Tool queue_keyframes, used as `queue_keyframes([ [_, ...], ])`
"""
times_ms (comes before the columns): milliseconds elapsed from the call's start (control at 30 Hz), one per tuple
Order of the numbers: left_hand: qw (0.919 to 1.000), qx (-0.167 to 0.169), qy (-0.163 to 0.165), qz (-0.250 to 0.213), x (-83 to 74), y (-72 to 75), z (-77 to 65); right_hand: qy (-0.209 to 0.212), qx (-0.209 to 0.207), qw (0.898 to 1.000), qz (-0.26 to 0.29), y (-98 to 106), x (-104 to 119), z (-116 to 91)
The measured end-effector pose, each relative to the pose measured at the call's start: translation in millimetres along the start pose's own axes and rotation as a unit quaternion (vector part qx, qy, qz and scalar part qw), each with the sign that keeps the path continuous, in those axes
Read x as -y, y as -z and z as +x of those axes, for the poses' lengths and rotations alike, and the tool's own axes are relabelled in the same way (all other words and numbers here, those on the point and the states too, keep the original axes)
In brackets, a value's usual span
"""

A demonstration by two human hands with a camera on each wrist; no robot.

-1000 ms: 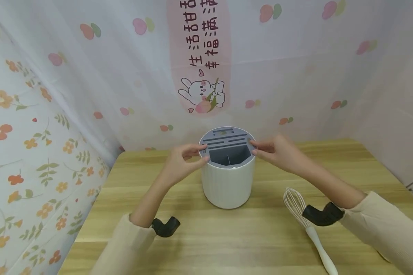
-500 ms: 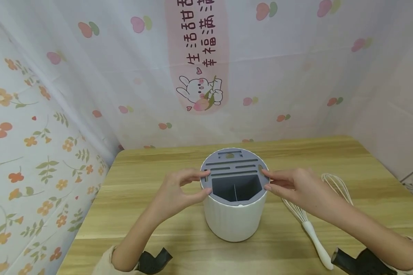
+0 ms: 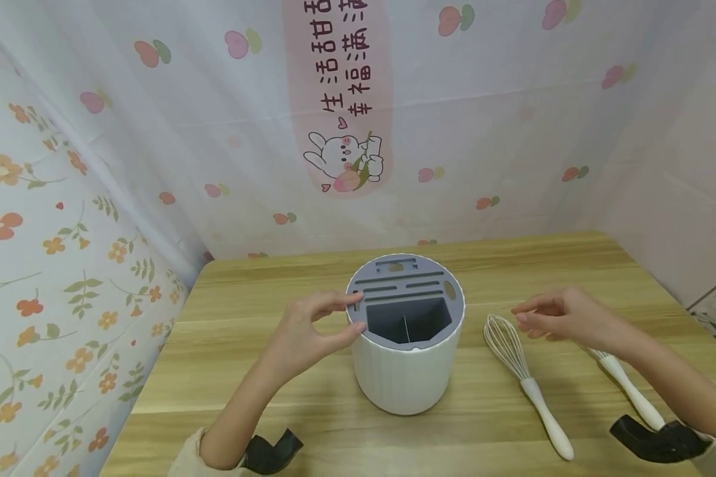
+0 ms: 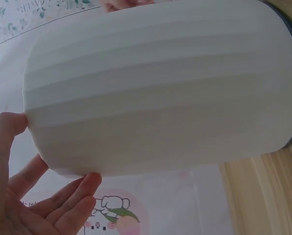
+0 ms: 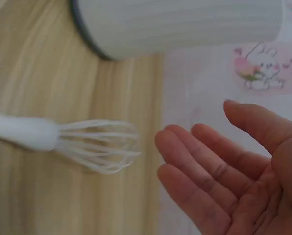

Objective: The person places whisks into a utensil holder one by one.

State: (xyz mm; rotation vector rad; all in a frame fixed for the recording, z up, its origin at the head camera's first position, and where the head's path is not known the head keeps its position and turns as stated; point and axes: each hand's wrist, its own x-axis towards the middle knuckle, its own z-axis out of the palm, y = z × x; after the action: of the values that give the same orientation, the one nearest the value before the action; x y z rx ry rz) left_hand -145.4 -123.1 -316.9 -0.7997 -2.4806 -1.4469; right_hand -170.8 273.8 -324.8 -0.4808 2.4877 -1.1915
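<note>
A white ribbed utensil holder (image 3: pixel 402 377) stands upright on the wooden table, with a grey slotted lid (image 3: pixel 394 285) over its top. My left hand (image 3: pixel 313 331) holds the holder at the left of its rim, thumb and forefinger tips over the edge of the lid. In the left wrist view the other fingers (image 4: pixel 72 205) lie by the holder's side. To the right, my right hand (image 3: pixel 567 318) hovers with nothing in its loosely bent fingers. Close below and left of it lies a white whisk (image 3: pixel 528 384); the right wrist view shows the whisk's wires (image 5: pixel 99 144) near the fingertips.
A second white whisk (image 3: pixel 629 387) lies farther right, its head partly hidden by my right hand and forearm. Printed curtains (image 3: pixel 483 132) hang behind the wooden table (image 3: pixel 262 377) and along its left side.
Both hands brought the utensil holder nearer to me; it then came to stand still. My right hand has let go of its rim and moved right; the left hand remains on it.
</note>
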Motion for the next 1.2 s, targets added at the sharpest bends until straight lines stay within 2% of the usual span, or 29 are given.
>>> queue_keyframes([
  [100,1.0,0.003,0.004,-0.003,0.0,-0.3,-0.2,-0.053,0.046,0.996,0.047,-2.0,-27.0,-6.6],
  [200,0.9999,0.004,0.008,-0.01,0.1,-0.2,-0.8,-0.083,0.086,0.99,0.075,-10.6,-51.4,-12.5],
  [367,0.9999,0.001,0.01,-0.014,0.6,1.7,-1.5,-0.086,0.126,0.985,0.082,-28.2,-73.7,-12.6],
  [600,0.9997,0.007,0.02,-0.015,0.1,1.4,-1.7,-0.103,0.141,0.981,0.085,-39.6,-83.9,-12.0],
  [833,0.9997,0.007,0.018,-0.017,-0.2,1.0,-1.4,-0.09,0.152,0.981,0.085,-43.3,-92.0,-11.2],
  [1200,0.9996,0.006,0.019,-0.022,0.4,0.5,-1.5,-0.067,0.136,0.985,0.078,-47.7,-91.2,-11.4],
])
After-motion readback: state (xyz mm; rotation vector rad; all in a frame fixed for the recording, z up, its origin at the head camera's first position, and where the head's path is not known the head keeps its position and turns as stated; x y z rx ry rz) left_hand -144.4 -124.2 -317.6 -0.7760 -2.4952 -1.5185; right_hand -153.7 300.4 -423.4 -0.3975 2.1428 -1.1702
